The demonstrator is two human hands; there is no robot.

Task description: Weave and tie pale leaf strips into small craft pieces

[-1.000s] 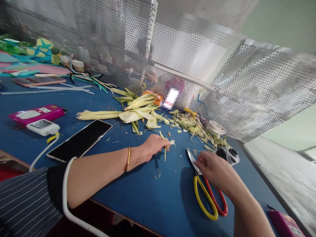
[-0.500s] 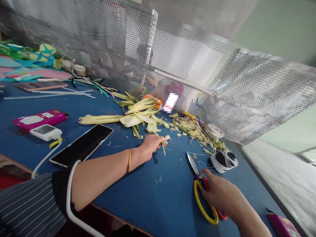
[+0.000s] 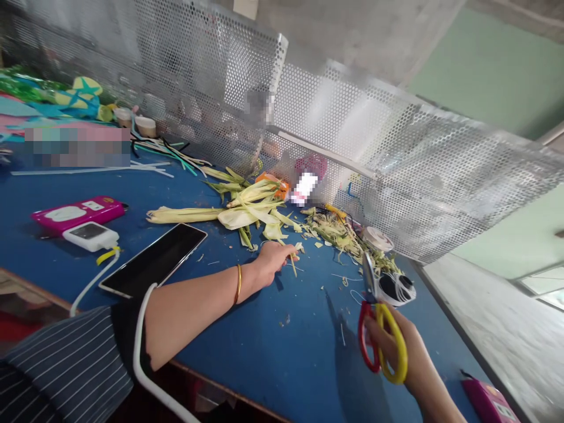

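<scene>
A strip [image 3: 292, 267] is pinched on the bench [image 3: 247, 352] by the left hand [image 3: 269, 258], its grip closed on it. Scissors [image 3: 382, 314] are held clear of the bench by the right hand [image 3: 412, 358], grip clamped through the handles, tips up beside the spool [image 3: 396, 288]. Loose thread could be snagged by the tips. The pinching fingers could be nicked, the strip being so thin.

The single view came from a camera worn on the person's head, looking forward and down across the blue counter [image 3: 282, 364] from its near edge. It sat close over the forearms, with the left hand [image 3: 271, 261] near mid-frame and the right hand [image 3: 396, 346] low at the right. The view was tilted and faced the perforated metal screen [image 3: 352, 135] along the counter's far side.
</scene>
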